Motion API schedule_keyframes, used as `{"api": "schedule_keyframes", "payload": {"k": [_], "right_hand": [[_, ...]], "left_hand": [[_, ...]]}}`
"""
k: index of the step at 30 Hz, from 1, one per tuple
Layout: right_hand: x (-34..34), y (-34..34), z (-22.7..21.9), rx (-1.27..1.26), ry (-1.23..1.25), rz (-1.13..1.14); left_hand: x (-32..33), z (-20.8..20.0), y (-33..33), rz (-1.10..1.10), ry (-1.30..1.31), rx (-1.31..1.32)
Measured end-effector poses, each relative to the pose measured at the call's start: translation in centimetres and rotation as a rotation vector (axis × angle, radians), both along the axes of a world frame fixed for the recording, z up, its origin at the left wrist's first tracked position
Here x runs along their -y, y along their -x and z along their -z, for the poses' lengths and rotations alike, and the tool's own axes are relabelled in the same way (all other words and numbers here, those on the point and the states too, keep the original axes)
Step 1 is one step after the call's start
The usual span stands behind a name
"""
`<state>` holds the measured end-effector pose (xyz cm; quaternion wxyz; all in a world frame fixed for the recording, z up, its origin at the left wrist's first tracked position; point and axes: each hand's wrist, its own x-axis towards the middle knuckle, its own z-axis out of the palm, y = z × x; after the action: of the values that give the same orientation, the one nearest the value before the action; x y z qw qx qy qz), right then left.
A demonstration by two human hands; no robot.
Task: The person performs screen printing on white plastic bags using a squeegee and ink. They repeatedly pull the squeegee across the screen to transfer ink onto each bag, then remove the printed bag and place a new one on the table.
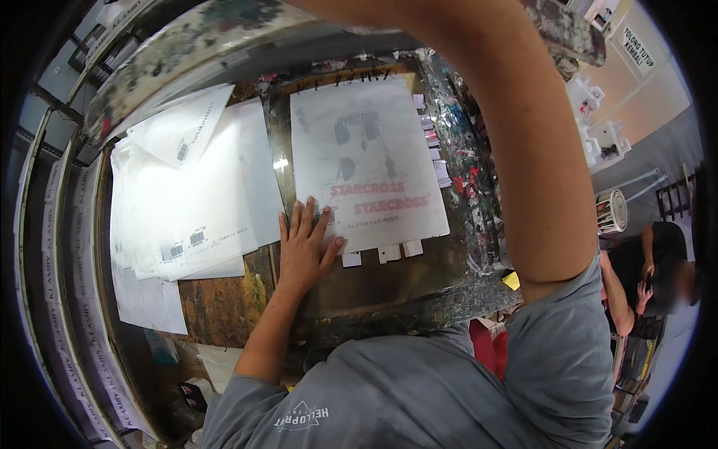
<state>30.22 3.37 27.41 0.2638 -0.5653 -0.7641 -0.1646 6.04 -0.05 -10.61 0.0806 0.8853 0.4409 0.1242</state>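
Note:
My left hand [303, 251] lies with fingers spread on the lower left edge of a white printed sheet [366, 150]. Grey shapes and two lines of red lettering show on this sheet. White tabs [389, 253] stick out from under its lower edge, and more tabs [440, 172] line its right side. My right arm [527, 150] reaches up and across the top, with its hand outside the picture. Beyond the sheet, a paint-blotched frame [187, 63] is tilted up over the far side of the table.
Loose white sheets [202, 217] overlap on the left of the paint-stained wooden table [217, 303]. Shelves [56, 224] stand at far left. A yellow scrap [511, 280] lies at the table's right edge. Further right are a bucket [613, 211] and another person [662, 258].

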Motion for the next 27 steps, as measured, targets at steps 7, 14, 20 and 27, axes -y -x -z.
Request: {"api": "schedule_keyframes", "payload": {"k": [7, 14, 20, 27], "right_hand": [[-3.0, 0.1, 1.8, 0.013, -0.176, -0.039], [-2.6, 0.0, 3.3, -0.071, -0.222, -0.041], [6.2, -0.5, 14.3, 0.200, 0.325, -0.122], [12.3, 0.5, 28.5, -0.040, 0.631, -0.155]], "left_hand": [[0.4, 1.5, 0.1, -0.023, -0.047, 0.056], [-1.1, -7.7, 2.2, -0.329, -0.065, 0.836], [2.5, -13.0, 8.2, -0.264, 0.374, 1.229], [7.2, -1.2, 9.3, -0.467, -0.063, 0.242]]}}
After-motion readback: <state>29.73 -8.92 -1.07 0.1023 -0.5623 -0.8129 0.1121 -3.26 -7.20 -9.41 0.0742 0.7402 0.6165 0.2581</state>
